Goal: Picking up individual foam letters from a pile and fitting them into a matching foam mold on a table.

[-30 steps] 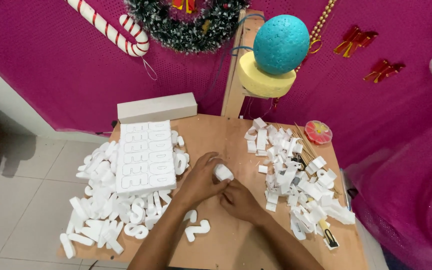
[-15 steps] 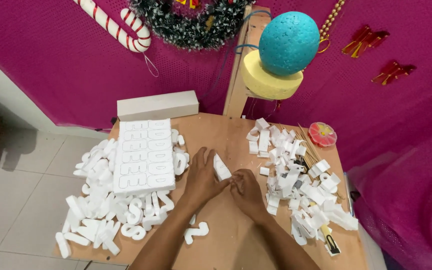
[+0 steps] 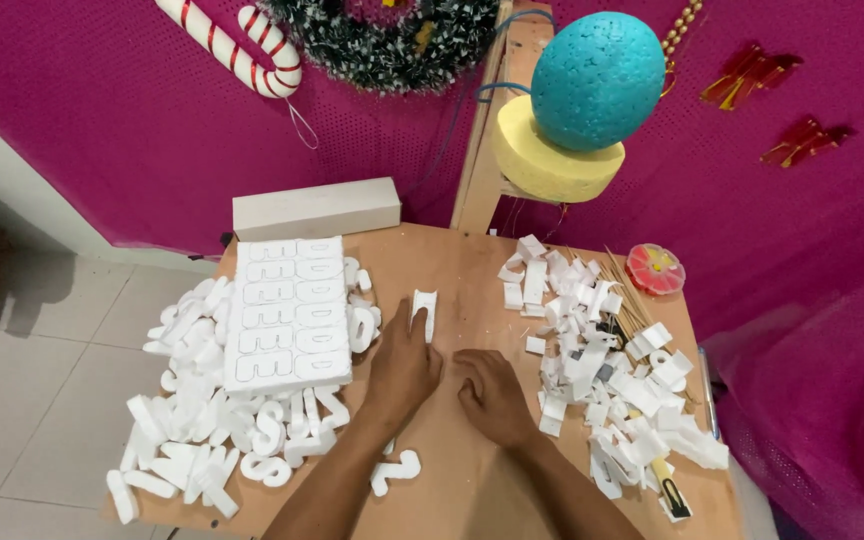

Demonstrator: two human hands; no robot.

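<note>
My left hand [image 3: 404, 366] lies on the wooden table [image 3: 462, 270], its fingertips on a small white foam piece [image 3: 423, 309] that rests on the tabletop. My right hand [image 3: 493, 396] lies flat beside it, fingers apart, holding nothing. Left of my hands sits a white foam sheet [image 3: 289, 310] with rows of cut letters. Loose white foam letters [image 3: 202, 400] are heaped around it. A curved foam character [image 3: 395, 469] lies under my left forearm.
A pile of white foam offcuts [image 3: 602, 350] covers the table's right side, with wooden skewers [image 3: 627, 290], a craft knife [image 3: 670, 490] and a round red container [image 3: 655, 268]. A long white block [image 3: 315, 208] lies at the back. A teal foam ball [image 3: 597, 80] sits on a yellow foam disc [image 3: 542, 160].
My left hand has pushed the small foam piece away from me onto the table and flattened. My right hand let go and dropped flat beside it.
</note>
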